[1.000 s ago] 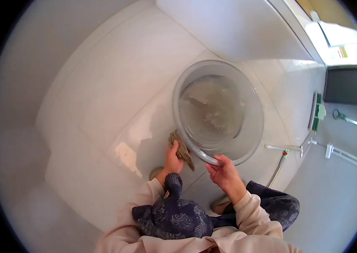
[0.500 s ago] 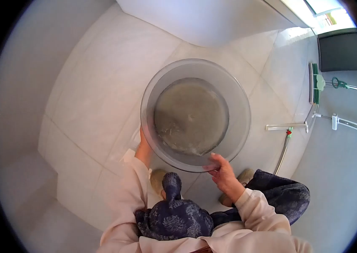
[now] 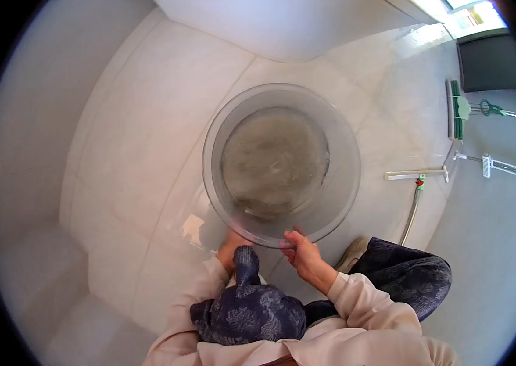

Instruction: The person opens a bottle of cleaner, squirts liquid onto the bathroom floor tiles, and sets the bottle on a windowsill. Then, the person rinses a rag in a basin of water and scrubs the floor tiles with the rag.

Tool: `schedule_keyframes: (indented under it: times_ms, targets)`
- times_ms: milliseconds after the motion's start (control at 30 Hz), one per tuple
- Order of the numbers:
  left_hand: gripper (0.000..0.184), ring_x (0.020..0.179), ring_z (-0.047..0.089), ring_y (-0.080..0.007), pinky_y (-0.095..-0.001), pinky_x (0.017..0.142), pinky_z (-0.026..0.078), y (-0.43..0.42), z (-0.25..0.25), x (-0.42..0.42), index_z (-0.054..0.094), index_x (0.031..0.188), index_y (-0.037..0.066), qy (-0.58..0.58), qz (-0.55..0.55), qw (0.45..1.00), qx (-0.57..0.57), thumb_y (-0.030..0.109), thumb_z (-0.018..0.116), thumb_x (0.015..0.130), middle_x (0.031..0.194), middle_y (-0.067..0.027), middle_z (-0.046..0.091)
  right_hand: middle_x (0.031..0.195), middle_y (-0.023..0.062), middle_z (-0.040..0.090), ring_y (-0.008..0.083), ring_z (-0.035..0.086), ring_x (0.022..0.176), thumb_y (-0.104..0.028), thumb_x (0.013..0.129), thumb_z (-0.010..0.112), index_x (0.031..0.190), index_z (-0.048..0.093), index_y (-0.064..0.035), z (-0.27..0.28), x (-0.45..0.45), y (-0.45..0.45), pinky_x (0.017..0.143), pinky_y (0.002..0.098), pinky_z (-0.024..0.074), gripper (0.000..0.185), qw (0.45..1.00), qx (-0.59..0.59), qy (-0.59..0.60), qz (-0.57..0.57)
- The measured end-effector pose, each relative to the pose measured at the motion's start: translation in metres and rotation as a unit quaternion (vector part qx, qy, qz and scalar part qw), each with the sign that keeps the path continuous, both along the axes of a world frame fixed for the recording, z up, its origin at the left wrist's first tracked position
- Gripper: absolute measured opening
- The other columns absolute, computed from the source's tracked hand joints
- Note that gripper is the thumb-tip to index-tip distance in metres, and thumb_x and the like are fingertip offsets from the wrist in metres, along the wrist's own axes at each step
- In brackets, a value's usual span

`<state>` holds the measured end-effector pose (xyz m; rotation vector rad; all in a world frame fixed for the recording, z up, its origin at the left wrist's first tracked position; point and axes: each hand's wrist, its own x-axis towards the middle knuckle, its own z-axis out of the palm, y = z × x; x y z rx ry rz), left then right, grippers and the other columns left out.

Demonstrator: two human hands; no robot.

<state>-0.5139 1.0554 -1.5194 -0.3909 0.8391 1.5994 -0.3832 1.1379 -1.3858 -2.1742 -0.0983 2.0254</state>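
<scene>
A large round translucent grey basin (image 3: pixel 344 165) holds murky grey-brown water (image 3: pixel 273 161) with ripples on its surface. My right hand (image 3: pixel 304 255) grips the near rim, thumb over the edge and fingers curled underneath. My left hand (image 3: pixel 231 245) is at the near-left side of the basin, against its outer wall. Its fingers are blurred and partly hidden by the rim and wall, and it seems to hold the basin there. Whether the basin's bottom touches the floor I cannot tell.
Pale tiled floor (image 3: pixel 142 134) surrounds the basin. A white rounded fixture (image 3: pixel 288 30) stands beyond it. At right are a squeegee (image 3: pixel 415 175) with a metal pole, a green-and-white mop head (image 3: pixel 455 110), another pole (image 3: pixel 514 172) and a dark panel (image 3: pixel 493 61). My patterned trouser leg (image 3: pixel 401 274) is close by.
My left hand has slid from the basin's left side toward its near edge. My right hand has shifted slightly left along the rim. The water's surface looks more swirled.
</scene>
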Motion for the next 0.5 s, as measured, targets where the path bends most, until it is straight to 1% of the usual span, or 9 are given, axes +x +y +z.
schedule_keyframes:
  times_ms: [100,133,167,200,233,300,333,433,500]
  targets:
    - [0.044,0.12,0.045,-0.0289,-0.039,0.102,0.036,0.023,-0.027,-0.078,0.044,0.13,0.002,0.178,-0.116,0.976,0.055,0.031,0.043,0.096,0.128,-0.0145,0.049,0.088,0.0032,0.062,0.0125,0.061,0.072,-0.019,0.076,0.067,0.136,0.041,-0.0105,-0.007,0.007,-0.004,0.053,0.0216,0.0373,0.066,0.999,-0.003,-0.021,0.027]
    - [0.038,0.103,0.054,-0.0258,-0.0363,0.09,0.044,0.047,-0.027,-0.098,0.051,0.121,-0.001,0.062,-0.052,0.996,-0.028,0.024,0.043,0.094,0.116,-0.0136,0.056,0.088,0.0032,0.062,0.0125,0.061,0.072,-0.019,0.076,0.067,0.136,0.041,-0.0105,-0.011,0.009,-0.001,0.053,0.0216,0.0373,0.066,0.999,0.022,-0.027,0.014]
    - [0.044,0.105,0.053,-0.0257,-0.0373,0.091,0.044,0.065,-0.015,-0.115,0.05,0.123,0.0,0.062,-0.097,0.993,-0.017,0.033,0.037,0.097,0.118,-0.0122,0.055,0.089,0.0035,0.062,0.0131,0.062,0.071,-0.017,0.076,0.067,0.136,0.042,-0.01,-0.015,0.009,0.001,0.052,0.0219,0.0363,0.065,0.999,0.018,-0.024,0.04]
    - [0.054,0.117,0.046,-0.029,-0.0396,0.101,0.038,0.088,0.02,-0.115,0.042,0.133,0.004,0.106,-0.138,0.985,-0.008,0.043,0.04,0.096,0.13,-0.0132,0.048,0.09,0.0038,0.062,0.0137,0.063,0.07,-0.015,0.076,0.066,0.136,0.042,-0.0094,-0.017,0.01,0.008,0.05,0.0221,0.0353,0.065,0.997,0.014,-0.023,0.066]
    - [0.054,0.117,0.046,-0.029,-0.0396,0.101,0.038,0.089,0.031,-0.112,0.042,0.133,0.004,0.111,-0.145,0.983,0.003,0.043,0.04,0.096,0.13,-0.0132,0.048,0.09,0.0038,0.062,0.0137,0.063,0.07,-0.015,0.076,0.066,0.136,0.042,-0.0094,-0.015,0.007,0.012,0.05,0.0221,0.0353,0.065,0.998,0.025,-0.021,0.058]
    - [0.054,0.119,0.044,-0.0286,-0.0387,0.101,0.037,0.077,0.04,-0.104,0.039,0.136,0.005,0.128,-0.116,0.984,0.037,0.042,0.04,0.096,0.134,-0.0128,0.045,0.091,0.0044,0.063,0.0149,0.064,0.066,-0.012,0.074,0.066,0.131,0.047,-0.005,-0.012,0.003,0.023,0.047,0.023,0.0331,0.06,0.996,0.024,-0.026,0.078]
    - [0.054,0.119,0.044,-0.0286,-0.0387,0.101,0.037,0.07,0.036,-0.096,0.039,0.136,0.005,0.132,-0.122,0.983,0.049,0.042,0.04,0.096,0.134,-0.0128,0.045,0.092,0.006,0.062,0.0177,0.064,0.063,-0.008,0.073,0.066,0.126,0.05,0.0031,-0.013,0.002,0.027,0.051,0.0254,0.0408,0.056,0.996,0.059,-0.045,0.055]
    - [0.055,0.124,0.041,-0.028,-0.0388,0.106,0.03,0.044,0.011,-0.067,0.038,0.136,0.003,0.054,0.028,0.998,-0.034,0.037,0.046,0.094,0.138,-0.0092,0.041,0.089,0.009,0.062,0.0205,0.064,0.064,-0.007,0.073,0.067,0.123,0.049,0.0101,-0.032,0.002,0.031,0.058,0.0296,0.0492,0.056,0.99,0.099,-0.05,0.09]
    - [0.053,0.122,0.042,-0.0281,-0.0393,0.104,0.032,0.023,0.001,-0.043,0.04,0.134,0.003,-0.004,0.088,0.995,-0.047,0.036,0.047,0.094,0.135,-0.0104,0.043,0.09,0.0108,0.062,0.0218,0.064,0.064,-0.007,0.073,0.067,0.123,0.047,0.0122,-0.028,-0.011,0.026,0.062,0.0306,0.0511,0.057,0.992,0.082,-0.041,0.09]
